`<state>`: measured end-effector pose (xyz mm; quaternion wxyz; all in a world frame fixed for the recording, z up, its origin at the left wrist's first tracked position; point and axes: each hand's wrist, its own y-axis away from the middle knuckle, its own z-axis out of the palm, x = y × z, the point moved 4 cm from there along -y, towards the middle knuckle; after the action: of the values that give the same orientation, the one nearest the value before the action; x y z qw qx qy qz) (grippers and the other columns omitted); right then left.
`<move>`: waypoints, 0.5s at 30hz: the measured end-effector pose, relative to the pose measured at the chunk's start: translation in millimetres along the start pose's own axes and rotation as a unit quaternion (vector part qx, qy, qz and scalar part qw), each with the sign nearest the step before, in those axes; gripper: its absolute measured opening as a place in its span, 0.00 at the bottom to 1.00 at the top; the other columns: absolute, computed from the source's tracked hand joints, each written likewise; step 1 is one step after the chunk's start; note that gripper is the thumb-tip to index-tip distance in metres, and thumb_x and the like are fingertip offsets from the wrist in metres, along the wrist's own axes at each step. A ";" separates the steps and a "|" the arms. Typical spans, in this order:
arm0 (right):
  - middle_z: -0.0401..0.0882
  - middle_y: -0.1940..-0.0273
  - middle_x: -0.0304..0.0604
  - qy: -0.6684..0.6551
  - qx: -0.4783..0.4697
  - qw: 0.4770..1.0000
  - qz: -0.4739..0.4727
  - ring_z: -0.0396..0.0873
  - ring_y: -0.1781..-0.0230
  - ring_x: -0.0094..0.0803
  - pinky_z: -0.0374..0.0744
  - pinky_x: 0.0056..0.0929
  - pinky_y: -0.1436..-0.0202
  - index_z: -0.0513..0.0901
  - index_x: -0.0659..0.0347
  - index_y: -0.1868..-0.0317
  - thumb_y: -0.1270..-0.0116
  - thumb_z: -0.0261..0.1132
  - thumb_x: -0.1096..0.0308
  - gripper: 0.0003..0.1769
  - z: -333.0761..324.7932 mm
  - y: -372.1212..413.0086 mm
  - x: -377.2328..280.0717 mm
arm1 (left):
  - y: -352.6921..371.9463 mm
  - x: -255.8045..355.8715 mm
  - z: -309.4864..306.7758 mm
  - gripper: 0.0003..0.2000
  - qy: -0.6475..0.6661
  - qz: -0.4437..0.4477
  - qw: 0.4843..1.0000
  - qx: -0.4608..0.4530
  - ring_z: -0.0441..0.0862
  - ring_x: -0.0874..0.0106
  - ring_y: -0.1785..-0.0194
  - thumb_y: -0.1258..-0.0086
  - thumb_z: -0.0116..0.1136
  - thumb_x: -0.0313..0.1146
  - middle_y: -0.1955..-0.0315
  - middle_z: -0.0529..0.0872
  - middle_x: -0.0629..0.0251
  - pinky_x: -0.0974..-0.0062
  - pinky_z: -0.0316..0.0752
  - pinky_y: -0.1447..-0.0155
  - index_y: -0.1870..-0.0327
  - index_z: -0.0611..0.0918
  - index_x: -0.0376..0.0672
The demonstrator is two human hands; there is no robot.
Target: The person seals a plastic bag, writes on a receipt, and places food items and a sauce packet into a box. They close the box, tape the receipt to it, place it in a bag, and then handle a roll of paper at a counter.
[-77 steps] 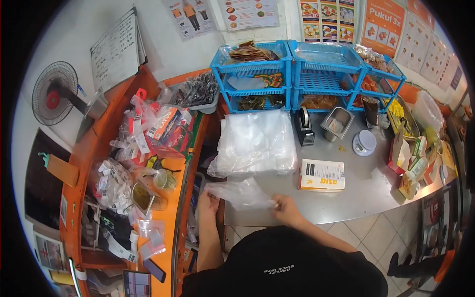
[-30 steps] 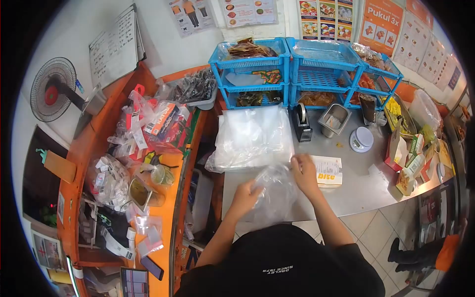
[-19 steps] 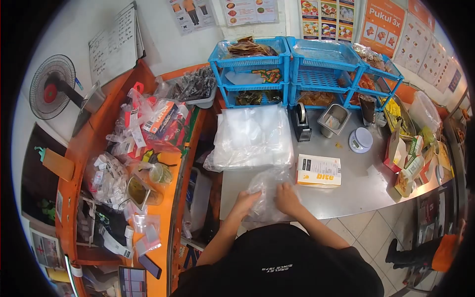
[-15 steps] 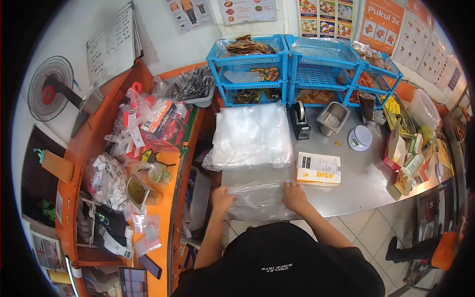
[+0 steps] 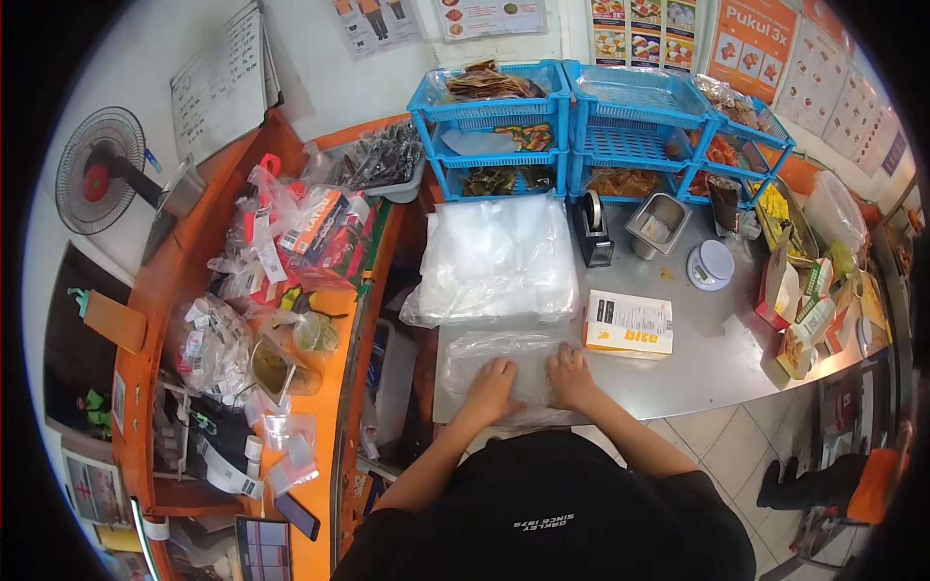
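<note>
A clear plastic bag (image 5: pixel 477 354) lies flat and wrinkled on the front of the steel table, its near part hanging by the edge. My left hand (image 5: pixel 492 389) rests on the middle of the bag with fingers stretched forward. Beside it, my right hand (image 5: pixel 570 378) presses on the bag's right part, fingers spread. Neither hand grips it. Just beyond is a thick stack of clear plastic bags (image 5: pixel 496 257). To the right of my right hand stands a white and orange box (image 5: pixel 628 324) with a printed label on top.
Blue stacked baskets (image 5: pixel 492 116) with packets line the back. A black tape dispenser (image 5: pixel 594 232), a steel container (image 5: pixel 659 225) and a round white scale (image 5: pixel 711 265) stand on the steel table (image 5: pixel 717 363). An orange counter (image 5: pixel 325 407) holds clutter at left. Another person's leg (image 5: pixel 819 481) shows at right.
My left hand has moved right and inward from the bag's left edge onto its middle. My right hand has shifted slightly nearer, and both hands have gone from pinching the bag's edges to lying on it.
</note>
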<state>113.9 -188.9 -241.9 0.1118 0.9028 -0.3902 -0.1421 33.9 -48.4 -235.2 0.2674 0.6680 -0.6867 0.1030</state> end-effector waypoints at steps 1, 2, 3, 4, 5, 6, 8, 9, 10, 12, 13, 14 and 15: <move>0.56 0.35 0.64 -0.002 -0.002 1.000 0.002 0.55 0.34 0.62 0.59 0.53 0.32 0.64 0.60 0.38 0.62 0.77 0.54 0.50 1.2 0.0 4.7 | 4.8 -5.7 0.2 0.38 -0.067 -0.007 0.998 0.020 0.65 0.51 0.37 0.53 0.68 0.37 0.41 0.68 0.51 0.57 0.61 0.35 0.38 0.65 0.39; 0.51 0.32 0.66 0.051 -0.014 0.998 -0.023 0.50 0.32 0.63 0.54 0.55 0.30 0.62 0.59 0.35 0.62 0.77 0.54 0.52 -5.2 0.8 6.5 | 9.5 -7.2 -0.3 0.46 -0.133 -0.013 0.990 0.039 0.61 0.50 0.33 0.55 0.70 0.40 0.36 0.63 0.52 0.56 0.59 0.32 0.33 0.60 0.39; 0.46 0.30 0.67 0.103 -0.027 0.993 -0.047 0.44 0.29 0.64 0.50 0.56 0.29 0.60 0.58 0.33 0.62 0.77 0.53 0.55 -9.5 0.7 7.2 | 8.7 -9.0 2.7 0.46 -0.133 -0.013 0.990 0.034 0.61 0.50 0.33 0.55 0.70 0.40 0.36 0.63 0.52 0.56 0.59 0.32 0.33 0.60 0.39; 0.47 0.29 0.63 0.087 -0.034 0.995 -0.043 0.42 0.28 0.63 0.48 0.54 0.28 0.58 0.57 0.30 0.60 0.76 0.53 0.56 -10.8 0.0 9.1 | 3.8 -14.6 8.7 0.51 -0.149 -0.040 0.988 -0.022 0.57 0.50 0.31 0.58 0.72 0.41 0.33 0.57 0.51 0.55 0.54 0.30 0.31 0.54 0.40; 0.47 0.29 0.63 0.084 -0.036 0.995 -0.040 0.42 0.28 0.63 0.48 0.54 0.28 0.58 0.57 0.30 0.60 0.76 0.53 0.56 -1.9 -2.5 10.3 | -0.9 -18.1 13.3 0.57 -0.165 -0.067 0.981 -0.076 0.53 0.49 0.29 0.60 0.74 0.41 0.29 0.50 0.51 0.53 0.49 0.28 0.29 0.48 0.41; 0.49 0.29 0.61 0.066 0.017 0.996 -0.061 0.43 0.28 0.62 0.50 0.54 0.29 0.60 0.56 0.31 0.60 0.76 0.52 0.55 2.2 -10.8 10.3 | -5.7 -10.7 7.3 0.57 -0.165 -0.064 0.981 -0.076 0.53 0.49 0.29 0.60 0.74 0.41 0.29 0.50 0.51 0.53 0.49 0.28 0.29 0.48 0.41; 0.55 0.30 0.55 -0.035 0.015 0.997 -0.068 0.45 0.28 0.57 0.55 0.52 0.30 0.64 0.54 0.33 0.57 0.74 0.51 0.50 -12.4 -14.6 3.3 | -9.6 1.7 -2.9 0.57 -0.167 -0.123 0.976 -0.068 0.54 0.48 0.30 0.61 0.74 0.41 0.30 0.51 0.49 0.53 0.51 0.28 0.29 0.49 0.41; 0.55 0.30 0.55 -0.035 0.015 0.997 -0.066 0.45 0.28 0.57 0.55 0.52 0.30 0.64 0.54 0.33 0.57 0.74 0.51 0.50 -20.6 -10.8 -5.3 | -11.2 6.7 -3.7 0.57 -0.166 -0.122 0.976 -0.069 0.54 0.48 0.30 0.61 0.74 0.41 0.30 0.51 0.49 0.53 0.51 0.28 0.29 0.49 0.41; 0.53 0.29 0.54 -0.079 -0.059 0.993 -0.067 0.45 0.27 0.56 0.56 0.51 0.30 0.62 0.54 0.32 0.57 0.74 0.50 0.51 -20.2 -7.5 -12.9 | -11.5 9.3 -3.4 0.56 -0.165 -0.140 0.973 -0.076 0.55 0.47 0.30 0.61 0.74 0.41 0.30 0.51 0.49 0.52 0.52 0.29 0.29 0.49 0.41; 0.44 0.27 0.51 0.026 -0.110 0.993 -0.015 0.44 0.26 0.49 0.54 0.46 0.28 0.54 0.52 0.28 0.58 0.74 0.48 0.57 -23.3 7.6 -13.6 | -10.9 4.7 -5.2 0.56 -0.167 -0.158 0.970 -0.084 0.55 0.47 0.30 0.60 0.74 0.42 0.30 0.51 0.49 0.52 0.52 0.29 0.29 0.49 0.42; 0.44 0.27 0.51 0.024 -0.109 0.994 -0.013 0.44 0.26 0.49 0.54 0.46 0.28 0.54 0.52 0.28 0.58 0.74 0.48 0.57 -13.9 5.3 -2.4 | -9.2 -4.8 -6.6 0.56 -0.129 -0.161 0.973 -0.104 0.56 0.47 0.30 0.61 0.74 0.42 0.30 0.51 0.48 0.52 0.54 0.30 0.29 0.50 0.42; 0.41 0.26 0.51 0.058 -0.075 0.995 -0.031 0.43 0.25 0.47 0.53 0.45 0.28 0.51 0.51 0.28 0.59 0.75 0.48 0.60 -2.1 -0.9 15.7 | -10.3 -12.2 -6.1 0.57 -0.089 -0.164 0.975 -0.124 0.57 0.47 0.31 0.61 0.75 0.43 0.30 0.51 0.48 0.52 0.55 0.31 0.29 0.50 0.42; 0.38 0.25 0.50 0.092 -0.042 0.994 -0.051 0.42 0.25 0.45 0.52 0.44 0.27 0.48 0.51 0.27 0.61 0.75 0.47 0.63 -0.8 -1.9 23.1 | -12.9 -17.7 -0.8 0.57 -0.088 -0.162 0.975 -0.125 0.57 0.47 0.31 0.61 0.75 0.43 0.30 0.51 0.48 0.52 0.55 0.31 0.29 0.50 0.42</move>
<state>130.6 -204.6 -245.6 0.1779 0.9251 -0.3258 -0.0801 46.0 -33.8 -246.2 0.3002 0.7382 -0.5977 -0.0875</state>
